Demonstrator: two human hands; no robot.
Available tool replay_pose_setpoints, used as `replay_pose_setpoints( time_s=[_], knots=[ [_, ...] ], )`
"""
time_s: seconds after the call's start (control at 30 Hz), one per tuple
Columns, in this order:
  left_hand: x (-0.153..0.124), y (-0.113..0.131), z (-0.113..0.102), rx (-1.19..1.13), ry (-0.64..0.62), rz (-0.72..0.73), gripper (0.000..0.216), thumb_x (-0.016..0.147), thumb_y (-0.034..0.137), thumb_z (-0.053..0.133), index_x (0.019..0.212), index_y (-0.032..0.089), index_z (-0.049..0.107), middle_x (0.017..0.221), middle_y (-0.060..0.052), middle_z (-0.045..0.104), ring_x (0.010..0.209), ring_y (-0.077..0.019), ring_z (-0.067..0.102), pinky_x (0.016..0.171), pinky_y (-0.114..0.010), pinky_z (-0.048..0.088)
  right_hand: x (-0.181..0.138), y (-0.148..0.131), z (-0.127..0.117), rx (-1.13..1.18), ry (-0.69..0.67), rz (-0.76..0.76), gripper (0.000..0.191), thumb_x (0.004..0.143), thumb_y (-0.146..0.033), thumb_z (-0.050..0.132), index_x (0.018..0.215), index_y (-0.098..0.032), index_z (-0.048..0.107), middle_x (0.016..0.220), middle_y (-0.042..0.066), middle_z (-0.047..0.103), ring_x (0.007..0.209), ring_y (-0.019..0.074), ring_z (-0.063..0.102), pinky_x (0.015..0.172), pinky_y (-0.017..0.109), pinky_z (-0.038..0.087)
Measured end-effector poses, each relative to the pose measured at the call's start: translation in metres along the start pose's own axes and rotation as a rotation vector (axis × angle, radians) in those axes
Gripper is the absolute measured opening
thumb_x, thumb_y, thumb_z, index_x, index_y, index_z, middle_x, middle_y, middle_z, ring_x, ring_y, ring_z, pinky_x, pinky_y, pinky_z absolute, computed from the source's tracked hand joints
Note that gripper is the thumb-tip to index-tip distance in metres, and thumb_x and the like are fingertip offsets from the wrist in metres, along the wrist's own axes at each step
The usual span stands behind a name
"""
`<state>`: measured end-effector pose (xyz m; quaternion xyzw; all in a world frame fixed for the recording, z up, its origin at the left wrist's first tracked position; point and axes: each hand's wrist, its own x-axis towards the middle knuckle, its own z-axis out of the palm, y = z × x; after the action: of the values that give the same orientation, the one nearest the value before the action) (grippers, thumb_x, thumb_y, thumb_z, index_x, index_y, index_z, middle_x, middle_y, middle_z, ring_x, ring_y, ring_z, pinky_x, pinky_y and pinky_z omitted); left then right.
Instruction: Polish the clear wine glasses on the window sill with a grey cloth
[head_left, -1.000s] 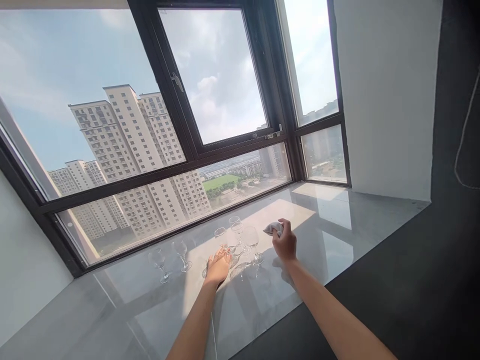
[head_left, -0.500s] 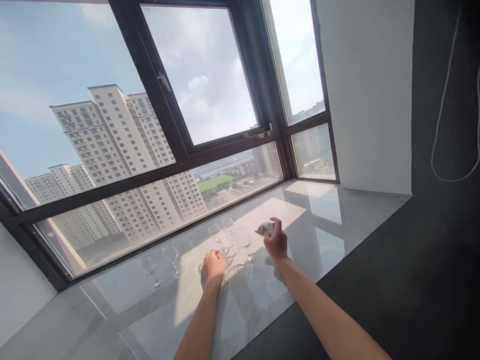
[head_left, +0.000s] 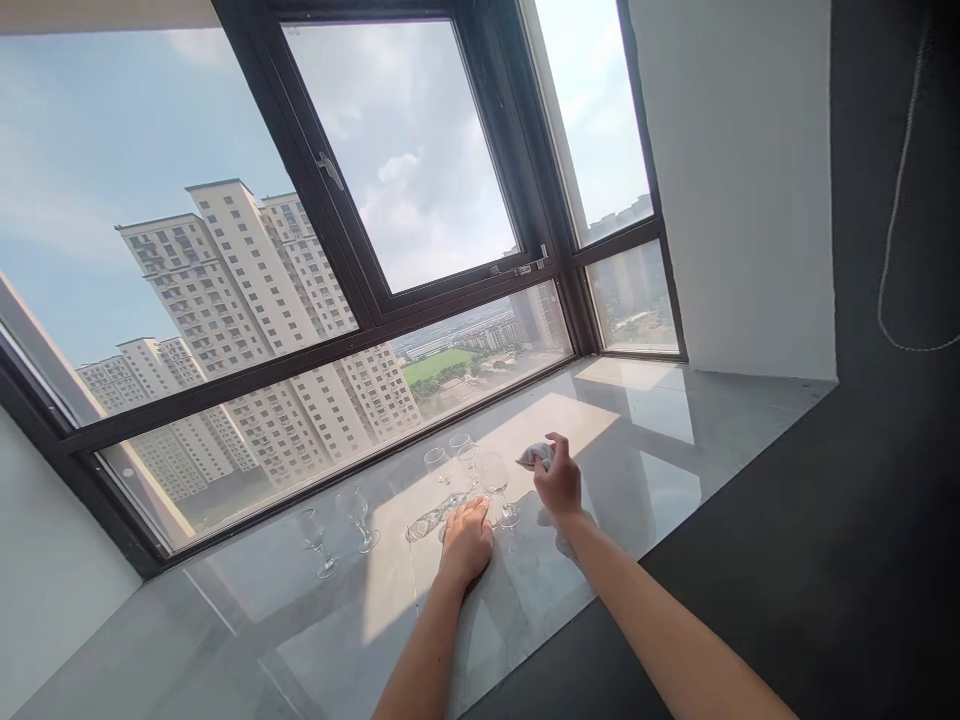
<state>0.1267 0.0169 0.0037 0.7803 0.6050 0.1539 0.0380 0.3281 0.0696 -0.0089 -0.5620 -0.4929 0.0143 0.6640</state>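
Note:
My right hand (head_left: 559,483) is closed around a bunched grey cloth (head_left: 535,457), held up above the sill and right of the stemmed glasses. Low over the sill, my left hand (head_left: 468,540) has its fingers extended beside the nearest wine glass (head_left: 493,473); whether they touch it I cannot tell. That glass stands upright, its foot partly visible right of my fingers. Close behind it are two more clear glasses, one goblet (head_left: 465,455) and one smaller glass (head_left: 436,465). To the left stand two stemmed glasses, one (head_left: 311,532) in shade and one (head_left: 360,512) near the sunlit patch.
The glossy pale stone windowsill (head_left: 300,640) carries bright sun patches and reflections. Dark window frames (head_left: 375,335) border it behind, with tall buildings outside. A white wall (head_left: 742,200) rises at right, and a beaded cord (head_left: 892,230) hangs beyond it.
My left hand has moved right, from the gap left of the glass cluster to the nearest wine glass. My right hand still holds the cloth. The view has shifted slightly.

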Motion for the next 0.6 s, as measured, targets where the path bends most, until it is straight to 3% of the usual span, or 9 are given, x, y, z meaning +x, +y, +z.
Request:
replay_pose_setpoints(
  time_s=[0.23,0.4,0.6],
  knots=[
    [-0.007,0.013,-0.002,-0.044,0.203,-0.013,0.032,0.090,0.048,0.052,0.105,0.024,0.067,0.112,-0.006,0.069,0.110,-0.0237,0.059,0.098,-0.036,0.043,0.000,-0.001,0.000,0.005,0.009,-0.012,0.038,0.082,-0.023,0.047,0.119,-0.021,0.049,0.091,0.007,0.071,0.077,0.0230,0.066,0.065,0.030,0.047],
    [0.000,0.019,0.008,-0.079,0.169,0.029,0.041,0.082,0.053,0.062,0.110,0.024,0.070,0.111,-0.008,0.067,0.114,-0.0272,0.056,0.099,-0.038,0.043,0.000,-0.001,0.000,-0.013,0.004,-0.004,0.037,0.082,-0.024,0.047,0.119,-0.020,0.050,0.093,0.009,0.072,0.079,0.0244,0.067,0.066,0.032,0.048],
    [0.003,0.018,0.007,-0.142,0.073,0.009,0.039,0.081,0.045,0.064,0.115,0.027,0.071,0.112,-0.007,0.068,0.117,-0.0275,0.056,0.109,-0.043,0.036,0.000,0.001,0.001,-0.022,0.014,-0.027,0.038,0.082,-0.024,0.047,0.119,-0.020,0.051,0.090,0.009,0.071,0.078,0.0242,0.067,0.065,0.031,0.048]
  ],
)
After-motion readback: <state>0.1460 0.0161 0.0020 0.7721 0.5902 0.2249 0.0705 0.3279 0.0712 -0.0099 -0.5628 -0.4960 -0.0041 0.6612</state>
